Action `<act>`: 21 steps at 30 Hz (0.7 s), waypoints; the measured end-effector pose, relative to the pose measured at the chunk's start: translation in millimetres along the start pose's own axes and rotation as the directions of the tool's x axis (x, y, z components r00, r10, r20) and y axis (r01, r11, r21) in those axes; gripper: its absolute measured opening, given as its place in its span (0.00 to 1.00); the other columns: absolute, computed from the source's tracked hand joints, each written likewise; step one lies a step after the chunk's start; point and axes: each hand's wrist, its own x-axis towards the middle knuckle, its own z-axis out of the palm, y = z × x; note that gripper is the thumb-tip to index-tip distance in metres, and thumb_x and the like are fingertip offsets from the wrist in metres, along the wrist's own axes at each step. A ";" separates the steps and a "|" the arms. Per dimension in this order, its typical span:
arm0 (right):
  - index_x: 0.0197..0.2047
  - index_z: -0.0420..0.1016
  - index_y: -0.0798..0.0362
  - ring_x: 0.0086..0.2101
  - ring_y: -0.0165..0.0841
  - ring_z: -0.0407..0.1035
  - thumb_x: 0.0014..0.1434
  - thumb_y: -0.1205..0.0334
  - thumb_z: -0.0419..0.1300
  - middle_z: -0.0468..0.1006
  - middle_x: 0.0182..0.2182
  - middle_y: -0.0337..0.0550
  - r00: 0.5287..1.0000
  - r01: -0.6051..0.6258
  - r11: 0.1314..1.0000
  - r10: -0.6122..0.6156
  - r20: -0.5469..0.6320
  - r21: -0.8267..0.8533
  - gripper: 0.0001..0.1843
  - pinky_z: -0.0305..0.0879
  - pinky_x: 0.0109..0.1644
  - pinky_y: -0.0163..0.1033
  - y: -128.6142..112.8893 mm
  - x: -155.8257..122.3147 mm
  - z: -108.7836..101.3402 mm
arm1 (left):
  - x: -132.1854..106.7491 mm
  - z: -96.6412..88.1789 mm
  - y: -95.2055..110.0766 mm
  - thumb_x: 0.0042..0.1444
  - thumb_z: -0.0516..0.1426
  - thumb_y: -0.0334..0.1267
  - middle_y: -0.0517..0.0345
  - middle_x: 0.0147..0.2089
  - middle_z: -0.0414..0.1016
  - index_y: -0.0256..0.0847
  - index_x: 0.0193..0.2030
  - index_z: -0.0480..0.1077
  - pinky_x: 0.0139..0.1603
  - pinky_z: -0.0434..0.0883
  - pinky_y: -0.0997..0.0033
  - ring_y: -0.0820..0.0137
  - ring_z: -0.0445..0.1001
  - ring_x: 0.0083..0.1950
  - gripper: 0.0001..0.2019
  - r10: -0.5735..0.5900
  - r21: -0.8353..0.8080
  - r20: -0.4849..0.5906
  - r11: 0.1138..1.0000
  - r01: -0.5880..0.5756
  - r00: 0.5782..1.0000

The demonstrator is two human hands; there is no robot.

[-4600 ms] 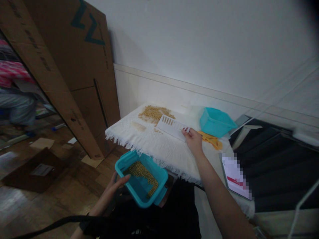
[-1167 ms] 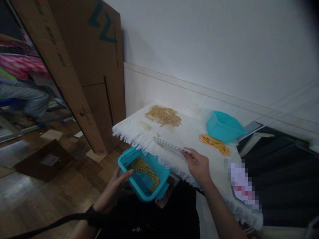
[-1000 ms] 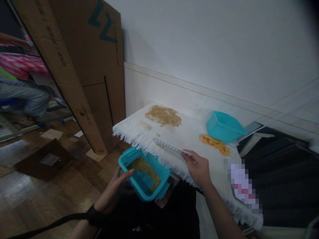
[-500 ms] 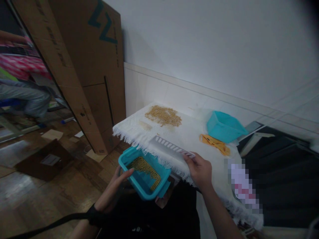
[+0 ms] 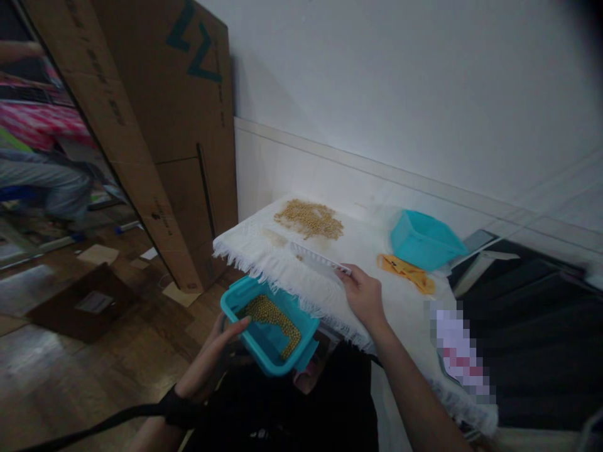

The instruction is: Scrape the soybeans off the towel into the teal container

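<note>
My left hand (image 5: 213,361) grips the near rim of a teal plastic tub (image 5: 268,324) and holds it just below the table's front edge. The tub has yellow beans (image 5: 272,316) in it. My right hand (image 5: 363,295) is closed on one end of a white slotted plastic scraper (image 5: 319,260), which lies low over the white fringed cloth (image 5: 330,276) with its far end pointing at a pile of beans (image 5: 308,218) at the back of the table.
A second teal tub (image 5: 424,239) stands at the back right, with a yellow rag (image 5: 405,270) beside it. A tall cardboard box (image 5: 155,119) leans on the wall at left. Card scraps (image 5: 97,254) litter the wooden floor. A dark seat (image 5: 532,314) sits at right.
My right hand slid the scraper forward from the table's front edge toward the bean pile. The tub in my left hand shifted only slightly.
</note>
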 end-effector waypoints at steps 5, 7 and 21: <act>0.44 0.85 0.46 0.37 0.37 0.83 0.66 0.57 0.56 0.88 0.37 0.40 0.999 0.047 0.999 -0.047 0.023 0.000 0.15 0.77 0.43 0.38 -5.8 -26.1 -13.5 | -2.8 2.7 0.4 0.51 0.72 0.50 0.42 0.66 0.75 0.59 0.75 0.53 0.52 0.80 0.45 0.51 0.85 0.50 0.48 0.024 -0.012 0.007 1.000 -0.024 1.000; 0.44 0.85 0.45 0.39 0.36 0.83 0.67 0.59 0.55 0.88 0.39 0.39 0.996 0.086 0.996 -0.087 0.033 0.006 0.15 0.78 0.44 0.38 -11.3 -40.2 -18.7 | -4.3 4.1 0.2 0.51 0.72 0.50 0.42 0.67 0.75 0.58 0.75 0.53 0.52 0.81 0.46 0.51 0.85 0.50 0.48 0.032 -0.004 0.011 0.999 -0.032 0.999; 0.41 0.86 0.45 0.33 0.37 0.83 0.67 0.54 0.59 0.88 0.34 0.40 0.999 0.046 0.999 -0.046 -0.014 0.004 0.13 0.77 0.36 0.35 -31.5 -60.7 -29.7 | -11.7 8.2 -0.5 0.57 0.68 0.51 0.44 0.65 0.76 0.57 0.74 0.52 0.51 0.81 0.50 0.50 0.84 0.54 0.43 0.063 0.024 0.100 0.998 -0.066 0.993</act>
